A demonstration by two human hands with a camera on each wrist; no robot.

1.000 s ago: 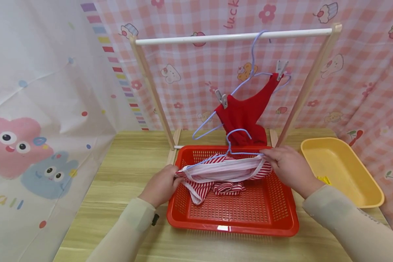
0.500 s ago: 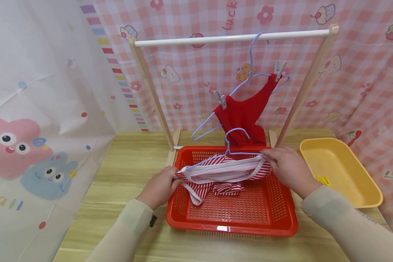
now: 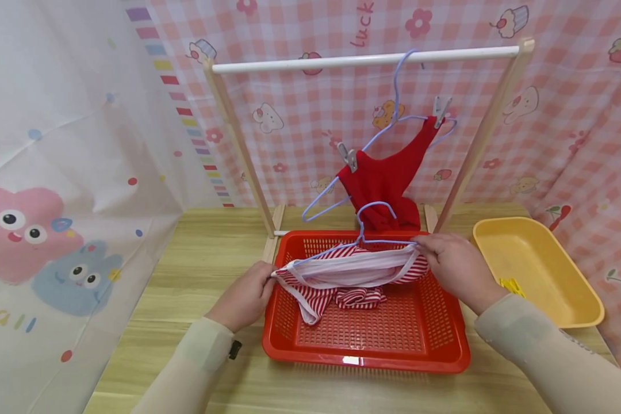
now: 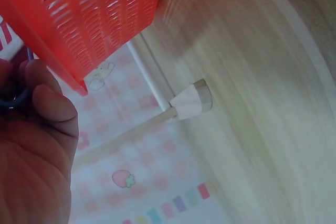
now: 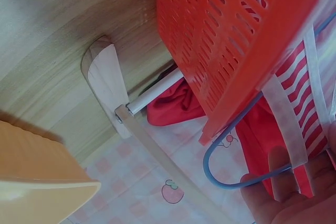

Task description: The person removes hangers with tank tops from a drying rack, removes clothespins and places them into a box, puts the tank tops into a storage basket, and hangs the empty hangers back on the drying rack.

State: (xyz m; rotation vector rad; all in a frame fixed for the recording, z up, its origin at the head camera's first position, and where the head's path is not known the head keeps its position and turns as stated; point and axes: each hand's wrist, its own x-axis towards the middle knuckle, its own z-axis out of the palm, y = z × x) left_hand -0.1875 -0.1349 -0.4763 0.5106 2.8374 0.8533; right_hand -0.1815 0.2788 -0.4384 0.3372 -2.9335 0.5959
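Just now, the left hand has slid a little outward past the side of the basket, so more of one corner of the striped garment shows beside the fingertips. The right hand has barely moved. For the work in hand, this looks like a small adjustment at one end of the cloth rather than a lift. The left hand pinches one end of the hanger; whether it also has hold of the cloth is hard to tell. The right hand grips the other end, fingers curled behind wire and cloth together. The garment stretches along the hanger over the back half of the basket, its lower folds inside.

Its thin fabric, striped red and white, bunches softly below a smooth white band. The hanger is slim blue wire with a rounded hook, and the basket is glossy red plastic pierced with rows of slots. Behind it, a plain red garment sags from another hanger, held by grey pegs. A smooth, round-cornered yellow tray sits on the wood-grained bench.
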